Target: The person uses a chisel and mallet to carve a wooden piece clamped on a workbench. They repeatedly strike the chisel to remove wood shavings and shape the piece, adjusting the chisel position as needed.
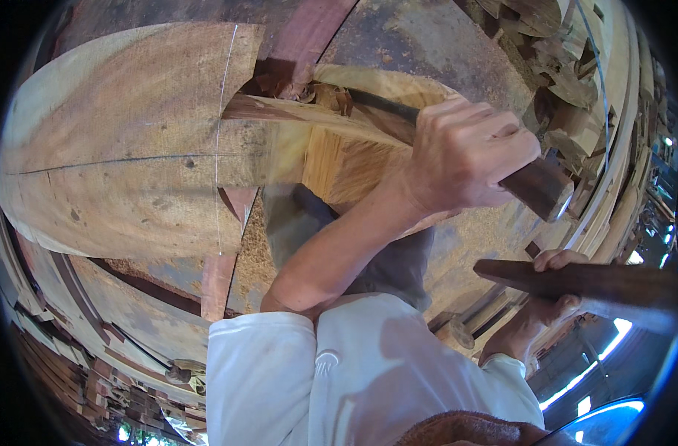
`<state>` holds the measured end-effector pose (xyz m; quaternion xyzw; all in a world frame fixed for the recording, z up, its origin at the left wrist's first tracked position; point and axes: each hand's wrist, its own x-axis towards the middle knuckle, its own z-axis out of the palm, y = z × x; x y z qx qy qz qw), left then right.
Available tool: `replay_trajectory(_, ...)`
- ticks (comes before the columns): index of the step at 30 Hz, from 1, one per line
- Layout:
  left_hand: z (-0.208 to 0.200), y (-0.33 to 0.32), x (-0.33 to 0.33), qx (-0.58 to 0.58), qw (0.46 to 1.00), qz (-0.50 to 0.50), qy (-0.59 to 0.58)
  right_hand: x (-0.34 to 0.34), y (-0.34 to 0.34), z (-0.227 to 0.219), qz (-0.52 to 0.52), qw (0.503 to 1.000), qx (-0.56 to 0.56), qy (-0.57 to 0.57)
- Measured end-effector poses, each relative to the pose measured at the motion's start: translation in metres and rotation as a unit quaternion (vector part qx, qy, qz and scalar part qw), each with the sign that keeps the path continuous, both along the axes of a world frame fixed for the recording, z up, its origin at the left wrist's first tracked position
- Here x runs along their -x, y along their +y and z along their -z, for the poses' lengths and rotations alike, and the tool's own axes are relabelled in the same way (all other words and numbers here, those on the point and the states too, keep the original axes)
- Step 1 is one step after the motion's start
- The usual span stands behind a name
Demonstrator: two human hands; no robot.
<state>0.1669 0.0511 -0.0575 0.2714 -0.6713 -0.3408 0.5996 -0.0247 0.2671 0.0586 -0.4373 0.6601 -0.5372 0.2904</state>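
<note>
I watch remotely | left hand [471, 154] clamped round the chisel [536, 187], its blade slanting toward the cut part of the big wooden piece [123, 126] at left | right hand [550, 293] clamped on a dark wooden bat [614, 284], apart from the chisel | sawdust [254, 271] below the wooden piece

Fisheye view from the head, facing down at close range.

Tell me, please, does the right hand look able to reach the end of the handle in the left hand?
Probably yes: the handle sticks out past the left hand and nothing appears to block the right hand, though that hand grips a wooden bar.
</note>
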Motion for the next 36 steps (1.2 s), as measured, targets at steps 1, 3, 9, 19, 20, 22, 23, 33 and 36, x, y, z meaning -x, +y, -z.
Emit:
replay_trajectory(1, 0.000, 0.001, -0.002, -0.003, 1.000, -0.004, 0.005, -0.002, 0.000, 0.000, -0.012, 0.999, -0.024, 0.021)
replay_trajectory(3, -0.003, 0.004, -0.005, -0.004, 1.000, -0.005, 0.014, -0.011, 0.000, -0.001, -0.020, 0.985, -0.119, 0.127)
replay_trajectory(9, -0.001, 0.001, -0.001, -0.016, 1.000, -0.002, 0.002, 0.016, 0.002, -0.019, 0.000, 0.997, -0.038, 0.064)
replay_trajectory(19, 0.009, 0.001, 0.013, -0.004, 0.999, -0.048, 0.001, 0.019, 0.009, -0.012, 0.074, 0.976, -0.157, 0.129)
replay_trajectory(20, 0.006, -0.001, 0.018, -0.011, 0.999, -0.030, -0.002, 0.009, 0.004, -0.022, 0.079, 0.988, -0.084, 0.104)
replay_trajectory(22, 0.005, 0.002, 0.015, -0.015, 0.999, -0.023, -0.019, 0.003, -0.011, -0.028, 0.029, 0.999, 0.028, 0.027)
replay_trajectory(23, 0.005, 0.001, 0.011, -0.010, 0.999, -0.023, -0.025, 0.002, -0.017, -0.028, -0.002, 0.998, 0.063, -0.019)
replay_trajectory(33, 0.004, -0.001, 0.017, -0.007, 0.998, -0.029, -0.054, 0.013, -0.014, -0.037, -0.010, 0.999, 0.035, 0.014)
replay_trajectory(36, 0.005, -0.002, 0.018, -0.010, 0.999, -0.019, -0.031, 0.005, -0.018, -0.022, -0.062, 0.997, 0.006, 0.049)
